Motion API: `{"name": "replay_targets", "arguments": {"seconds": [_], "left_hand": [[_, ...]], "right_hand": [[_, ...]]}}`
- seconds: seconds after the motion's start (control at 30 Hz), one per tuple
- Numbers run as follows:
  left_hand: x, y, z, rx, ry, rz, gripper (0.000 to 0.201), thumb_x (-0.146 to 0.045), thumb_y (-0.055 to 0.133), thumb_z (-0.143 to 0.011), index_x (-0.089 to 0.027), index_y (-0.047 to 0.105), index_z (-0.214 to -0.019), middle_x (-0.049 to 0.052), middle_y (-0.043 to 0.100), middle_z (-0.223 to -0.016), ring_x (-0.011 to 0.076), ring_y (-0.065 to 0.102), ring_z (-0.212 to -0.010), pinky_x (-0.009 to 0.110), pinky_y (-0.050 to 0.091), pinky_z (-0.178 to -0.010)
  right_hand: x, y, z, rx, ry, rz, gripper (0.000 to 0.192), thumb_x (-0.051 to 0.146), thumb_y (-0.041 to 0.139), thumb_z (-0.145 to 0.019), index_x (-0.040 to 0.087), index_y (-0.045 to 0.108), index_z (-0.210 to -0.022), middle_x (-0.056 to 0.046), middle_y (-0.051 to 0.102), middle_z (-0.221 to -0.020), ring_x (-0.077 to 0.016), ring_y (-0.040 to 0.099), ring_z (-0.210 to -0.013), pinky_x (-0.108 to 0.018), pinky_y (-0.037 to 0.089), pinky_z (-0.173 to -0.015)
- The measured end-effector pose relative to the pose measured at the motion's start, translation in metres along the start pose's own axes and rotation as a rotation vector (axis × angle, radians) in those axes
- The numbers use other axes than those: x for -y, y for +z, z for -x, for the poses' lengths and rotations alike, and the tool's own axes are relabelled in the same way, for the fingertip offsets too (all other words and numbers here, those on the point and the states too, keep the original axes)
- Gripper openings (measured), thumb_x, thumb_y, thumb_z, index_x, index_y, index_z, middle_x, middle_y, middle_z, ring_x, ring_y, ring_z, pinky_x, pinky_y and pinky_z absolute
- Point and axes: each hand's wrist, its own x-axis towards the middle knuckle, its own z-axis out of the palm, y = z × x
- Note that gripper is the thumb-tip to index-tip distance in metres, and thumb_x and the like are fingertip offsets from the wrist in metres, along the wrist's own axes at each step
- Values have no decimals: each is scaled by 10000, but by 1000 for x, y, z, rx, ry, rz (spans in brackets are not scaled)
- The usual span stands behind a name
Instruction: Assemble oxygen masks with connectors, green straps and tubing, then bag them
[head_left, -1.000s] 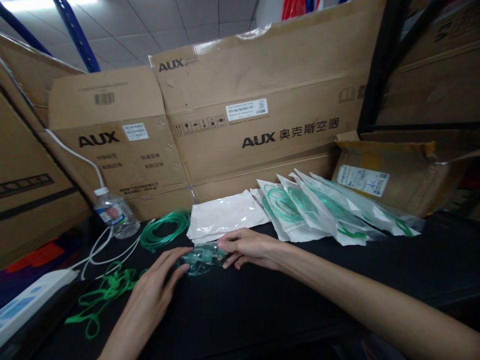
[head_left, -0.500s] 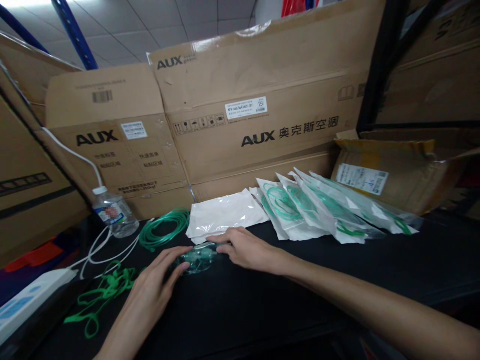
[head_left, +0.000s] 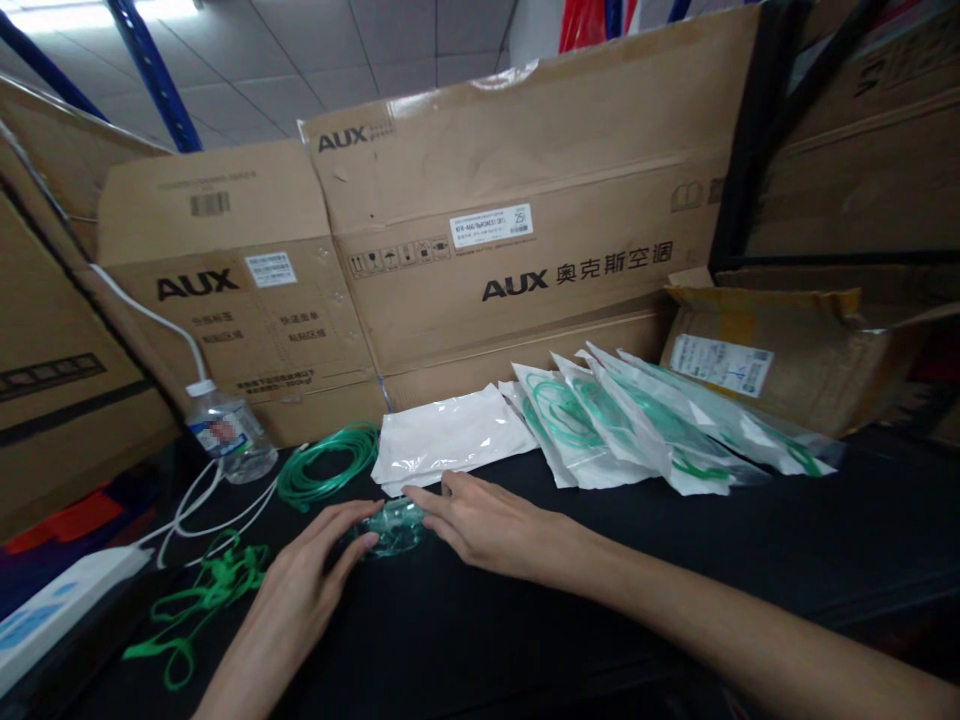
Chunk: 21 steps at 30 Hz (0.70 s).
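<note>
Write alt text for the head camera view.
Both hands, left hand and right hand, rest on a clear green-tinted mask lying on a black table. Coiled green tubing, sealed packets and cardboard boxes sit behind it.

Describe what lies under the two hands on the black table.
A clear green-tinted mask sits between the left hand and right hand; their fingers cover its edges, hiding its full shape.
</note>
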Motion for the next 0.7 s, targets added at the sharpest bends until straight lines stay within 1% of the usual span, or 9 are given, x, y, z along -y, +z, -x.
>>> {"name": "replay_targets", "arguments": {"seconds": [0.07,0.13,0.2,0.27,0.37,0.47,0.53,0.63,0.7], "left_hand": [[0,0,0,-6,9,-6,379,-546,526,-941,-271,715,-1123,43,741,-1170,247,714,-1091,363,571,-968],[0,-1,-1,-10,16,-14,370,-541,532,-936,-277,719,-1115,36,748,-1157,244,719,-1083,355,579,-958],[0,-2,-1,-11,21,-20,357,-524,537,-936,-281,715,-1128,31,750,-1161,240,720,-1086,352,576,-967],[1,-2,-1,-18,21,-26,344,-499,541,-938,-285,708,-1148,27,748,-1176,239,719,-1094,354,569,-980],[3,-2,-2,-31,18,-38,336,-473,543,-935,-283,707,-1159,29,747,-1188,250,720,-1094,368,573,-977],[5,-2,-4,-42,21,-65,349,-475,537,-934,-273,709,-1161,36,748,-1189,261,721,-1092,385,577,-972],[6,-2,-5,-47,26,-96,364,-481,529,-937,-270,706,-1176,38,742,-1207,264,714,-1108,393,571,-982],[9,-2,-5,-45,38,-129,392,-481,521,-943,-273,685,-1232,36,718,-1269,262,690,-1159,397,555,-1007],[16,0,-4,-49,48,-138,410,-490,514,-945,-280,670,-1260,31,704,-1299,261,680,-1178,404,542,-1022]], "right_hand": [[2,-2,3,9,-12,29,447,296,402,-1044,205,441,-1479,-152,637,-1125,-284,664,-979,-366,527,-826],[2,-2,5,31,-21,24,442,309,425,-1035,208,457,-1464,-146,645,-1115,-287,672,-969,-370,535,-819],[1,-1,5,35,-21,-19,444,342,451,-1027,228,469,-1455,-131,655,-1098,-286,679,-955,-374,539,-817],[-1,2,3,26,-8,-79,461,373,457,-1025,252,457,-1470,-123,662,-1104,-294,678,-989,-387,536,-848],[-4,7,1,22,49,-160,511,408,456,-1027,269,403,-1516,-133,660,-1153,-320,660,-1078,-419,518,-913],[-6,6,1,4,115,-234,567,433,480,-1018,272,354,-1548,-149,621,-1274,-332,609,-1196,-436,474,-1001],[-8,4,3,-4,145,-279,589,445,498,-1011,261,352,-1552,-158,585,-1345,-336,563,-1266,-440,434,-1057],[-10,1,5,-2,184,-308,595,460,503,-1007,240,373,-1544,-175,560,-1382,-351,526,-1309,-458,412,-1079],[-11,0,7,0,189,-302,585,456,507,-1005,236,389,-1534,-174,580,-1357,-351,538,-1293,-455,430,-1059]]}}
